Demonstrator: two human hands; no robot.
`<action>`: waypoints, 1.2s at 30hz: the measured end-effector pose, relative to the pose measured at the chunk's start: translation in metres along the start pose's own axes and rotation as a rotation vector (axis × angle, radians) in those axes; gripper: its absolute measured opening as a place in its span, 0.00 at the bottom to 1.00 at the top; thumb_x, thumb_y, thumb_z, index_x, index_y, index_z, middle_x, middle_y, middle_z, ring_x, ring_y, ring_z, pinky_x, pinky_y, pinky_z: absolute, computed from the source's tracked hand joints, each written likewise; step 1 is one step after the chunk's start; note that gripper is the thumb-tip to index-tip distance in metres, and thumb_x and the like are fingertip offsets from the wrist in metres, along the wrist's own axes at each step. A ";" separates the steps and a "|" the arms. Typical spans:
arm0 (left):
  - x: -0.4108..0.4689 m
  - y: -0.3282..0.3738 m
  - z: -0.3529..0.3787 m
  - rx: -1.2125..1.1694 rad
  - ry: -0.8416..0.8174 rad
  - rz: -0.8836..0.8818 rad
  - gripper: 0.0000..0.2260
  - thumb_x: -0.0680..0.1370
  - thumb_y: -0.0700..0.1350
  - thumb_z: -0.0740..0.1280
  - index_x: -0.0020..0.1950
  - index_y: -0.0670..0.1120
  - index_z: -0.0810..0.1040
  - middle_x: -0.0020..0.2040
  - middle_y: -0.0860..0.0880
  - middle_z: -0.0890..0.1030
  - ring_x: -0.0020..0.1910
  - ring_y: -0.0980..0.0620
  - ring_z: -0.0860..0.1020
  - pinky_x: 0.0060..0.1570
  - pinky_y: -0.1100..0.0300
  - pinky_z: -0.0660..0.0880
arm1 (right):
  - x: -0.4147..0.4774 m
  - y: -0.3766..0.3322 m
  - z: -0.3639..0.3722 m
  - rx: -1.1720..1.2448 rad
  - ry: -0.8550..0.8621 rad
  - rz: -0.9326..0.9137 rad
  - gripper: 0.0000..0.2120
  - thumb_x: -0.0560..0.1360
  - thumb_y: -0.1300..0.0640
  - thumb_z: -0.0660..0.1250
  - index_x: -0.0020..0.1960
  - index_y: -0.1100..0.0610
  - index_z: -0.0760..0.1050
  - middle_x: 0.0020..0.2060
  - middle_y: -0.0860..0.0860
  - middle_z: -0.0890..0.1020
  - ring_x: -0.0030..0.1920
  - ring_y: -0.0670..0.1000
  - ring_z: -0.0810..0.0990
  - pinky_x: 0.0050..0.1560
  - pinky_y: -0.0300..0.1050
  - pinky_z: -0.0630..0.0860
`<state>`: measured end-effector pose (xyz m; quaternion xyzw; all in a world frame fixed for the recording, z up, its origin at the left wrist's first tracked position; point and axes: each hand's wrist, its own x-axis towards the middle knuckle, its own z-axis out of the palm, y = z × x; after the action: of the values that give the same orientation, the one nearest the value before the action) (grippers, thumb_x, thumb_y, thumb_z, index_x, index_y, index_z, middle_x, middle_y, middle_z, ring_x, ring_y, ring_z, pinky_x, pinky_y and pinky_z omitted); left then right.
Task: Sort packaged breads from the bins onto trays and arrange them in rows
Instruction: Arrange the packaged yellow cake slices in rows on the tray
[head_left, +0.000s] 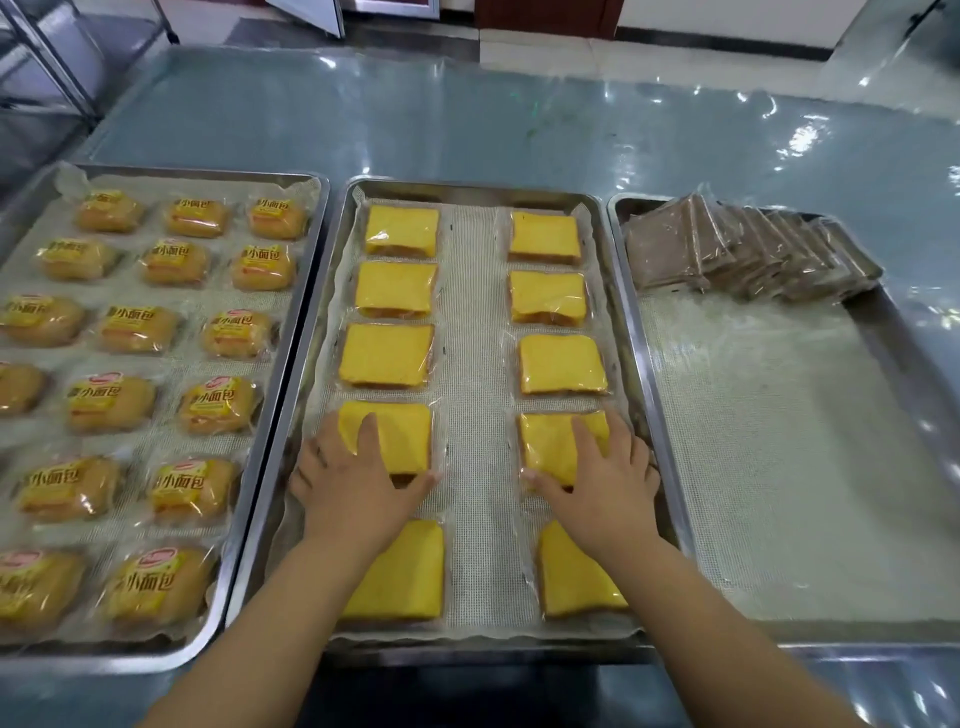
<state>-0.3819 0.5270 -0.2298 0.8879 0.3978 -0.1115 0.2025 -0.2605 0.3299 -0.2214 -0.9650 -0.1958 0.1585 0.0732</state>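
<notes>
Straightening the fourth row, my left grip (358, 473) and right grip (597, 478) pressed open-fingered on yellow bread packs (402, 436) at the middle tray's (467, 188) 7 and 5 o'clock, with the bare centre column (475, 364) likely next.

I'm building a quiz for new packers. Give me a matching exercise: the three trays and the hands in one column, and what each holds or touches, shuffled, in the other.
Column one
1. left tray
2. middle tray
3. right tray
4. left hand and right hand

Column two
A. brown packs leaning in a stack at the far end
B. yellow slices in two columns
C. flat on the fourth pair of slices from the far end
D. labelled round buns in rows

Pairs: 1-D, 2-B, 3-A, 4-C
</notes>
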 end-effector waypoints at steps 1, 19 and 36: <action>-0.008 -0.002 0.002 -0.001 0.001 -0.005 0.46 0.67 0.74 0.59 0.76 0.52 0.46 0.76 0.44 0.41 0.73 0.35 0.46 0.70 0.38 0.52 | -0.005 0.002 0.001 -0.003 0.019 -0.009 0.41 0.72 0.29 0.56 0.76 0.50 0.52 0.76 0.56 0.48 0.74 0.61 0.51 0.70 0.61 0.55; -0.074 0.001 0.026 0.044 -0.067 -0.159 0.49 0.65 0.74 0.61 0.77 0.52 0.47 0.76 0.42 0.43 0.73 0.34 0.46 0.70 0.39 0.52 | -0.049 0.023 0.021 -0.041 -0.082 -0.125 0.43 0.73 0.28 0.53 0.78 0.51 0.44 0.76 0.58 0.42 0.76 0.59 0.42 0.74 0.57 0.43; -0.074 -0.020 0.022 0.038 0.012 -0.118 0.42 0.66 0.71 0.62 0.74 0.53 0.54 0.73 0.44 0.50 0.67 0.35 0.56 0.65 0.41 0.57 | -0.056 0.020 0.027 0.021 -0.076 -0.063 0.41 0.74 0.30 0.53 0.78 0.48 0.43 0.77 0.55 0.41 0.76 0.56 0.40 0.74 0.55 0.41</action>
<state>-0.4466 0.4806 -0.2284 0.8672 0.4484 -0.1255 0.1765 -0.3117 0.2912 -0.2357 -0.9508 -0.2269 0.1948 0.0809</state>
